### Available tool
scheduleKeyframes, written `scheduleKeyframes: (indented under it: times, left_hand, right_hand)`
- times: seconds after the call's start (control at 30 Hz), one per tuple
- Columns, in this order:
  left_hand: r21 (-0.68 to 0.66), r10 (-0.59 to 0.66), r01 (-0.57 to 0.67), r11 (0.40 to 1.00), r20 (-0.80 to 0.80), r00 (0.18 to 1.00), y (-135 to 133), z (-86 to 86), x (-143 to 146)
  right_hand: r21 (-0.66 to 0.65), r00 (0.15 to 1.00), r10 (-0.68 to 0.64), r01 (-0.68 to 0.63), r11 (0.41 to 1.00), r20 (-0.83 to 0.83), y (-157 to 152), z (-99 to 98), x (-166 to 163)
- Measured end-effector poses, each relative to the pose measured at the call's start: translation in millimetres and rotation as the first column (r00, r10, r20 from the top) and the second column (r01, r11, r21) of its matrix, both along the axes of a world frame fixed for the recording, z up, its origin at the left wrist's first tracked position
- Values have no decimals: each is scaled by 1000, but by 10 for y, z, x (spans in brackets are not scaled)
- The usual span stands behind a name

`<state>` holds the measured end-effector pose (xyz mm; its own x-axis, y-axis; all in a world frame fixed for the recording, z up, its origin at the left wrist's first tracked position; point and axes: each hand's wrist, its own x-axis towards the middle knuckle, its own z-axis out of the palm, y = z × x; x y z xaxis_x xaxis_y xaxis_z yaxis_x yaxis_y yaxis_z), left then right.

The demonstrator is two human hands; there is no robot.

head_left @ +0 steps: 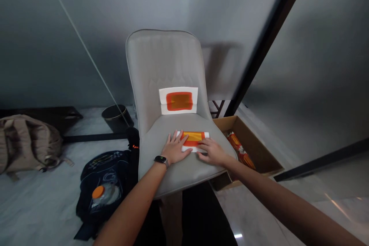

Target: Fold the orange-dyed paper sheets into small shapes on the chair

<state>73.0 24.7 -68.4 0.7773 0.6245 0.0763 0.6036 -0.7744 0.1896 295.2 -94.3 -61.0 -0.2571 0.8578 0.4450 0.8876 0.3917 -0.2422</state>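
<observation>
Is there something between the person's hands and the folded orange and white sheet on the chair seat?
Nothing visible stands between them. The left hand and the right hand both rest directly on the folded orange and white sheet, which lies on the grey chair seat.

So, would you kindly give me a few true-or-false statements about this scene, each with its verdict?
1. The left hand wears a watch on its wrist. True.
2. The right hand grips the cardboard box. False: it rests on a folded white-and-orange paper on the seat of the grey chair.
3. A white sheet with an orange patch sits against the chair's backrest. True.
4. The cardboard box stands left of the chair. False: it stands to the right.
</observation>
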Motion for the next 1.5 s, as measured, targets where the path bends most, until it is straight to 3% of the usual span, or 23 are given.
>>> scheduleKeyframes:
  times: [0.2,0.4,0.53,0.73,0.97,1.27,1.5]
  left_hand:
    - [-2,-12,12,1000,-39,999,-25,57,-1]
    - [-12,-35,34,999,-63,997,-18,67,-2]
    - [5,-41,41,999,-33,999,-26,48,-1]
    - [18,-35,35,999,-15,999,-31,39,7]
    - [-32,1,-2,999,-15,1000,-48,130,43]
    - [10,25,-25,1000,-24,999,-49,85,32]
    - [-81,-9,-2,997,-140,990,-9,299,46]
  right_hand:
    - [-295,999,-8,24,955,53,328,236,-250]
    - [-489,1000,-26,29,872,13,620,195,-515]
    - [-493,997,-72,70,867,14,702,172,-619]
    - [-471,994,-110,106,876,19,769,339,-655]
    - [-457,984,-159,175,872,74,733,357,-427]
    - [-399,957,-225,282,872,184,540,399,-298]
    - [-408,922,-269,367,836,277,407,504,-114]
